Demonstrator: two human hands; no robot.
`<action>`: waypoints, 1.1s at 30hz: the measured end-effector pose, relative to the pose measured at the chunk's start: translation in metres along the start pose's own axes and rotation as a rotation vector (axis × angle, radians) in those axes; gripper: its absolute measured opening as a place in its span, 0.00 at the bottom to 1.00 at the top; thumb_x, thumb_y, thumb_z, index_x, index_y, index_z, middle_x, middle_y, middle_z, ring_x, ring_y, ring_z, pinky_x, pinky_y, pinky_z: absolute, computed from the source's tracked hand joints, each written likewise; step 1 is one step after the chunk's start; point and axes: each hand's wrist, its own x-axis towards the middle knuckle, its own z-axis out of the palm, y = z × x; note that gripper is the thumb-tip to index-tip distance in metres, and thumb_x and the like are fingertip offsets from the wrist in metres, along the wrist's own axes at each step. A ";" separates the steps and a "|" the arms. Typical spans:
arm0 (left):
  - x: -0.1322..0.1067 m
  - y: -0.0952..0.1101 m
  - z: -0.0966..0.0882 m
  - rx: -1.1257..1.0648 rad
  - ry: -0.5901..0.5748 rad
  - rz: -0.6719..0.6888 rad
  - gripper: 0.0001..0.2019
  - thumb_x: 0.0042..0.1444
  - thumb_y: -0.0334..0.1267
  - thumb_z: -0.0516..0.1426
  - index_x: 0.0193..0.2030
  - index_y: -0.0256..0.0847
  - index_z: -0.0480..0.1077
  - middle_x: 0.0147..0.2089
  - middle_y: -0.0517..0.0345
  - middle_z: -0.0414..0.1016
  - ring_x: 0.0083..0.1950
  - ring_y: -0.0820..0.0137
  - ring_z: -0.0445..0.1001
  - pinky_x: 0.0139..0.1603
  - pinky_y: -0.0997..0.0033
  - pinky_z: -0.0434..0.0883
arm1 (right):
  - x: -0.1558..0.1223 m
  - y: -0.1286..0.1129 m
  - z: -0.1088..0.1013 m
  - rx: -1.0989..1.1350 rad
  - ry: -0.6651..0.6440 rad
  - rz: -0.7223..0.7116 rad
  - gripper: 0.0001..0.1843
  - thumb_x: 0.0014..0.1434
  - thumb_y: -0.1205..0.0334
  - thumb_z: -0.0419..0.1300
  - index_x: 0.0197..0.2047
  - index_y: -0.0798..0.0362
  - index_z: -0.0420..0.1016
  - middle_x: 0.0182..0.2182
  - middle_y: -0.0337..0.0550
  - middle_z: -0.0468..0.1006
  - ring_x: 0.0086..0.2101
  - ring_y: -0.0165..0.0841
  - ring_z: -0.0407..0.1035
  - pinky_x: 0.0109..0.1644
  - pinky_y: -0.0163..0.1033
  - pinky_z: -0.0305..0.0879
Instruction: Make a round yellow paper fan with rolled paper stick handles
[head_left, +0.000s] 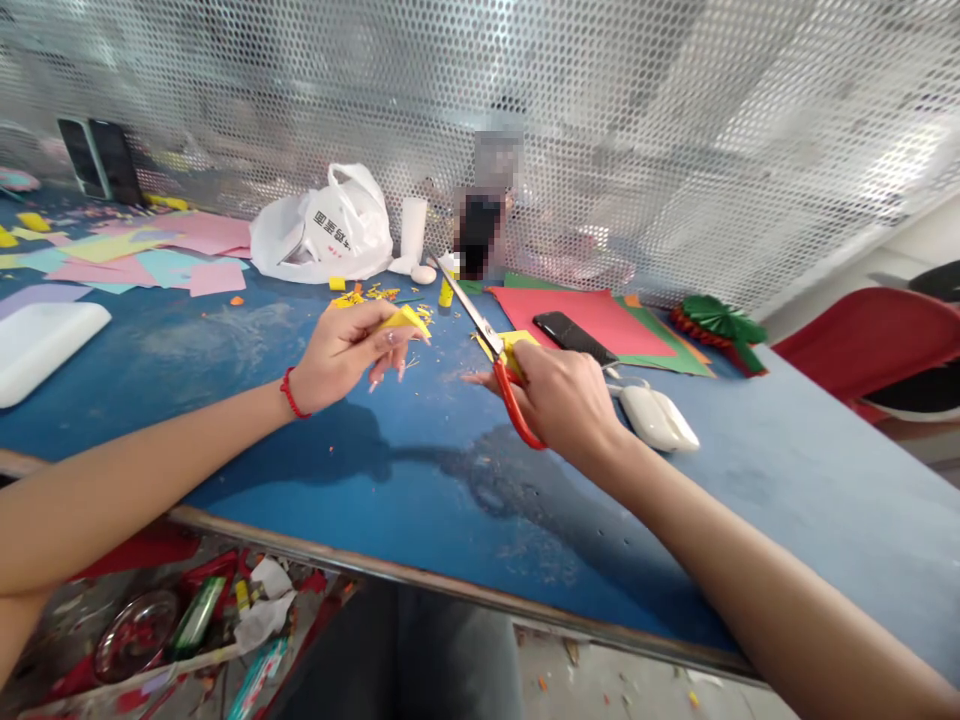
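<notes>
My left hand (345, 355) is pinched around a small yellow paper piece (407, 320), raised above the blue table. A red bracelet circles that wrist. In my right hand (562, 390) is a pair of scissors (517, 410) with red handles, the blades pointing away and to the upper left. The blades look closed or nearly so. Behind the scissors lies a yellow paper (517, 345), partly hidden by my fingers. Tiny yellow paper clippings (367, 296) are scattered beyond my left hand, near a small yellow tube (446, 290).
A white plastic bag (322, 230) stands against the perforated metal screen. Coloured sheets (135, 250) lie left; red paper (585, 315) with a black phone (574, 335), a white device (658, 418) and a green paper fan (716, 325) lie right. A litter-filled bin (180, 655) is below the edge.
</notes>
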 end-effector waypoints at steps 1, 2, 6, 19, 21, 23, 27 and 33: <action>0.001 -0.001 -0.002 0.030 0.015 -0.008 0.10 0.68 0.57 0.62 0.40 0.60 0.80 0.25 0.64 0.73 0.17 0.70 0.61 0.19 0.62 0.61 | 0.004 0.005 0.001 -0.060 -0.037 0.027 0.38 0.71 0.25 0.51 0.35 0.53 0.77 0.24 0.49 0.76 0.24 0.37 0.67 0.32 0.40 0.44; 0.002 -0.003 -0.004 0.079 0.038 -0.007 0.12 0.69 0.57 0.61 0.39 0.57 0.79 0.23 0.65 0.70 0.17 0.70 0.60 0.21 0.62 0.60 | 0.007 0.009 0.003 -0.123 -0.091 0.052 0.36 0.71 0.28 0.53 0.38 0.54 0.79 0.26 0.52 0.79 0.26 0.39 0.70 0.32 0.40 0.45; 0.008 -0.014 -0.019 0.400 0.057 0.102 0.13 0.74 0.52 0.55 0.39 0.54 0.74 0.24 0.63 0.67 0.24 0.63 0.64 0.32 0.59 0.63 | 0.015 0.027 0.018 -0.267 -0.287 0.121 0.29 0.76 0.40 0.54 0.43 0.58 0.84 0.35 0.62 0.85 0.35 0.47 0.79 0.33 0.42 0.49; 0.007 -0.032 -0.015 0.582 -0.234 0.041 0.13 0.64 0.50 0.59 0.53 0.62 0.81 0.48 0.52 0.75 0.49 0.51 0.72 0.56 0.39 0.73 | 0.017 0.034 0.053 -0.072 -0.071 0.200 0.16 0.72 0.67 0.53 0.53 0.62 0.79 0.52 0.65 0.82 0.54 0.51 0.73 0.51 0.48 0.66; 0.009 -0.032 -0.015 0.466 -0.050 0.076 0.11 0.59 0.52 0.65 0.49 0.69 0.82 0.45 0.56 0.77 0.48 0.50 0.72 0.56 0.36 0.72 | 0.017 0.033 0.060 -0.017 -0.023 0.169 0.15 0.70 0.66 0.55 0.54 0.62 0.78 0.53 0.65 0.82 0.57 0.52 0.71 0.59 0.50 0.65; 0.012 -0.031 -0.016 0.323 0.099 0.081 0.11 0.55 0.52 0.69 0.46 0.72 0.82 0.43 0.59 0.79 0.46 0.50 0.73 0.54 0.34 0.73 | 0.017 0.033 0.066 0.028 0.016 0.138 0.15 0.69 0.65 0.57 0.55 0.62 0.78 0.54 0.65 0.81 0.57 0.52 0.71 0.63 0.52 0.63; 0.016 -0.025 -0.018 -0.016 0.178 0.004 0.11 0.51 0.55 0.72 0.43 0.72 0.83 0.42 0.62 0.83 0.47 0.48 0.76 0.50 0.34 0.77 | 0.023 0.043 0.077 0.150 0.040 0.174 0.18 0.71 0.62 0.54 0.57 0.58 0.78 0.52 0.63 0.82 0.54 0.52 0.73 0.59 0.53 0.68; 0.012 -0.010 -0.013 -0.328 0.250 -0.227 0.14 0.52 0.50 0.76 0.43 0.55 0.83 0.46 0.61 0.85 0.50 0.57 0.81 0.53 0.48 0.84 | 0.024 0.035 0.066 0.609 0.198 0.175 0.23 0.76 0.51 0.46 0.55 0.55 0.77 0.52 0.59 0.84 0.54 0.46 0.78 0.61 0.51 0.70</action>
